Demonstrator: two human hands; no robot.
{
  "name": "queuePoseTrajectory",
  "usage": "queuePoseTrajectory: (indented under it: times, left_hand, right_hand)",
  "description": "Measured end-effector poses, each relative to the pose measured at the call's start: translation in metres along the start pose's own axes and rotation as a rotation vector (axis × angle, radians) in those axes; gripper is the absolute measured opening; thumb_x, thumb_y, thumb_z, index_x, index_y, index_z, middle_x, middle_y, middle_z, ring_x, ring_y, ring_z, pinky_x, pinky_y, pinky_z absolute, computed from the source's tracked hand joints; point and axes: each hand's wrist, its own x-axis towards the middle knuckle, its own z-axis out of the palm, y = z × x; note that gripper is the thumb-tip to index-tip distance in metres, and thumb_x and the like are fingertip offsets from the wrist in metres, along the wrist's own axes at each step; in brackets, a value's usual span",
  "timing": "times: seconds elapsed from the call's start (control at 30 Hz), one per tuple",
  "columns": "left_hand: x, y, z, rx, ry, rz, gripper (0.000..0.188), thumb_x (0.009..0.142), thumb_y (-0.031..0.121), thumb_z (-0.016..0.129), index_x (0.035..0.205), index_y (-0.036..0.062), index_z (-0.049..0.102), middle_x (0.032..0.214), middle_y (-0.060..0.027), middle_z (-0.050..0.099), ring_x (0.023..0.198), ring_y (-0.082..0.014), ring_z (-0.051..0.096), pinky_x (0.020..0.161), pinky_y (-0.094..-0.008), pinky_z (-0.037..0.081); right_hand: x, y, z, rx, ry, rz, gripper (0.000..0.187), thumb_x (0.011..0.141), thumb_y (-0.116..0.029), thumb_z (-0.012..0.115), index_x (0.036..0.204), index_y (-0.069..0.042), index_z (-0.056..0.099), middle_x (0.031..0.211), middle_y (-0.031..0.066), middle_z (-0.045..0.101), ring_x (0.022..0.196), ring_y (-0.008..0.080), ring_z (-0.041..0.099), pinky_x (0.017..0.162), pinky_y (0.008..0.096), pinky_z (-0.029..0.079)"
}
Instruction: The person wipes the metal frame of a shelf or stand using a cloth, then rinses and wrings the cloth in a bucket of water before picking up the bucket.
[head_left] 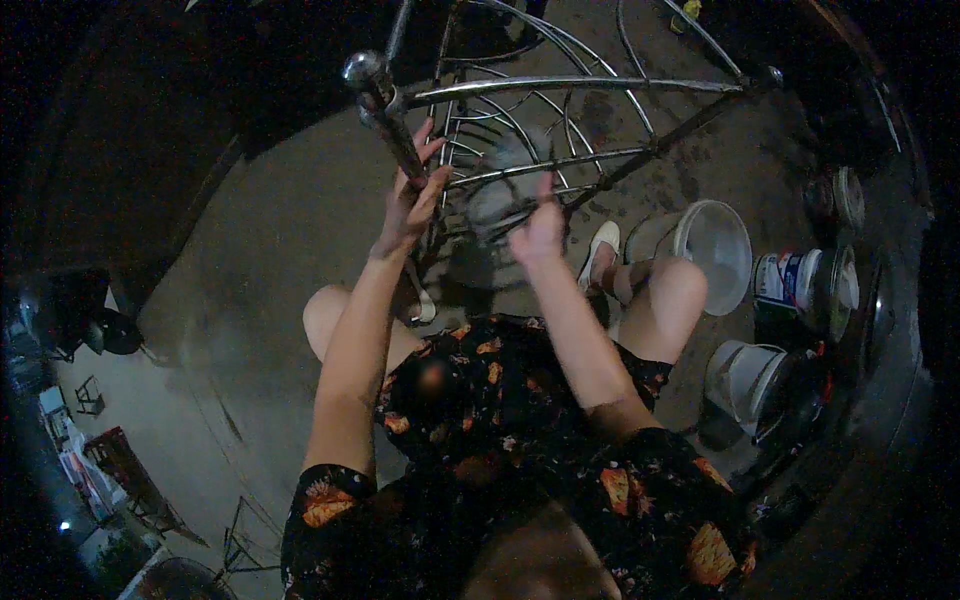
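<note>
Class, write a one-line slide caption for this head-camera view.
Seated person's left hand grips a shiny metal post of a curved railing frame; right hand touches its bars, white buckets nearby.

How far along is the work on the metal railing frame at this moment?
Done: cannot tell; no finished patch stands out on the curved shiny metal railing frame. In hand: the left hand grips its knob-topped steel post, while the blurred right hand presses on the bars. Left: the white plastic bucket and the open paint tin stand untouched on the concrete floor.
</note>
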Motion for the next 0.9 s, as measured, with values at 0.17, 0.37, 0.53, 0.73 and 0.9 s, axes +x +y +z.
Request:
queuePoseTrajectory:
  times: [0.17,0.37,0.53,0.73,0.9]
  left_hand:
    - [0.006,-0.008,-0.004,0.208,-0.030,0.137,0.044,0.087,0.004,0.056,0.129,0.0031,0.043,0.141,-0.0093,0.036,0.119,-0.0200,0.045,0.094,-0.0305,0.039]
    - [0.000,-0.016,0.002,0.073,0.047,0.145,0.038,0.088,0.004,0.055,0.125,0.0031,0.046,0.139,-0.0087,0.037,0.113,-0.0157,0.048,0.089,-0.0267,0.040]
    - [-0.004,-0.003,-0.001,-0.219,0.030,-0.206,0.026,0.091,0.004,0.049,0.117,0.0048,0.052,0.143,-0.0103,0.032,0.126,-0.0240,0.038,0.098,-0.0344,0.036]
    - [-0.002,-0.026,-0.008,0.080,-0.002,0.124,0.044,0.090,0.009,0.055,0.131,0.0048,0.040,0.141,-0.0090,0.034,0.118,-0.0178,0.044,0.096,-0.0305,0.037]
    - [0.002,-0.010,-0.013,-0.198,-0.054,-0.034,0.044,0.090,0.008,0.053,0.131,0.0027,0.040,0.144,-0.0106,0.030,0.126,-0.0213,0.038,0.102,-0.0344,0.031]
  right_hand:
    - [-0.010,0.054,0.022,-0.031,-0.019,0.221,0.037,0.094,-0.033,0.047,0.118,-0.006,0.053,0.121,0.0086,0.054,0.111,0.0246,0.050,0.100,0.0424,0.036]
    - [0.000,-0.016,-0.013,-0.027,0.260,0.104,0.028,0.090,-0.020,0.044,0.109,-0.004,0.057,0.115,0.0107,0.057,0.108,0.0279,0.051,0.098,0.0463,0.037]
    - [0.000,-0.097,-0.029,-0.025,0.238,-0.158,0.030,0.082,-0.024,0.048,0.106,-0.008,0.057,0.112,0.0102,0.059,0.105,0.0312,0.054,0.095,0.0494,0.040]
    - [-0.015,-0.032,0.001,-0.114,0.211,0.062,0.027,0.080,-0.017,0.053,0.103,-0.005,0.060,0.109,0.0085,0.060,0.103,0.0278,0.053,0.094,0.0437,0.041]
    - [-0.016,0.054,0.019,-0.213,-0.129,0.248,0.028,0.078,-0.011,0.068,0.106,-0.007,0.062,0.106,0.0050,0.062,0.099,0.0201,0.057,0.087,0.0392,0.046]
